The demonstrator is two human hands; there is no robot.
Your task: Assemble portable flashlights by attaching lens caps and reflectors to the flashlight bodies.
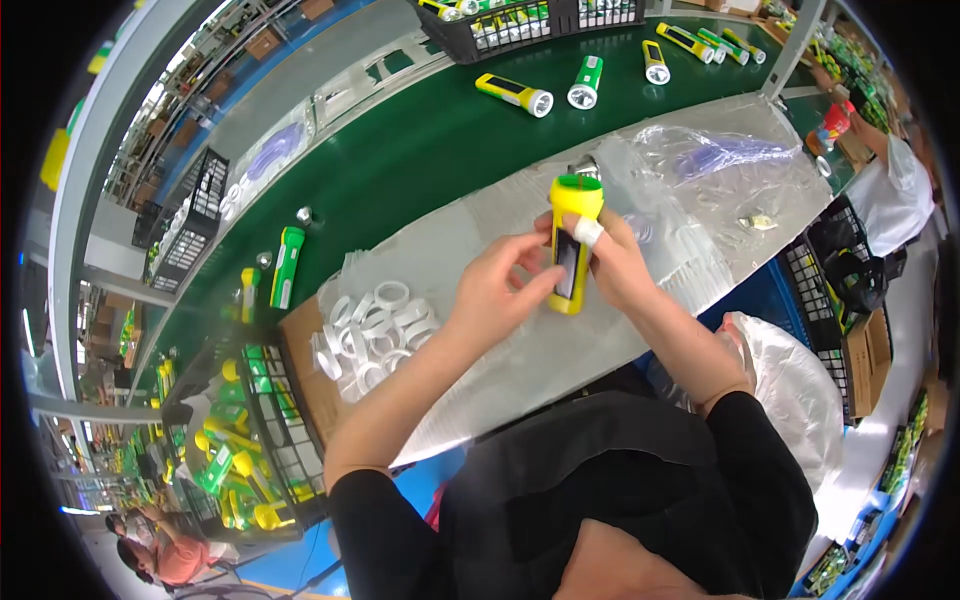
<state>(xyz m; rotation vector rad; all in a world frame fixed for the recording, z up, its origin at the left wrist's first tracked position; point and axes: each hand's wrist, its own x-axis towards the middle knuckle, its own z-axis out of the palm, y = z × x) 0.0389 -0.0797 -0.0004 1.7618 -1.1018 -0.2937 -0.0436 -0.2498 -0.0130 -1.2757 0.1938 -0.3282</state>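
Note:
A yellow flashlight (566, 288) with a green head end and a dark panel along its side stands nearly upright in front of me, over the grey bench sheet. My right hand (617, 258) is closed round its upper body, a white wrap on the thumb. From the other side, my left hand (502, 283) has its curled fingers and thumb against the body, closed on it. A shiny silver cup-shaped part (584, 168) shows just behind the head; whether it touches the flashlight, I cannot tell. Left of my left hand lies a heap of white rings (375, 335).
A green conveyor belt (400, 165) runs beyond the bench, carrying several flashlights (515, 94). A black crate (478, 45) of flashlights stands at the far side. At lower left is a crate (285, 405) of yellow and green bodies. Clear plastic (720, 150) lies right; another person's arm (872, 135) shows farther right.

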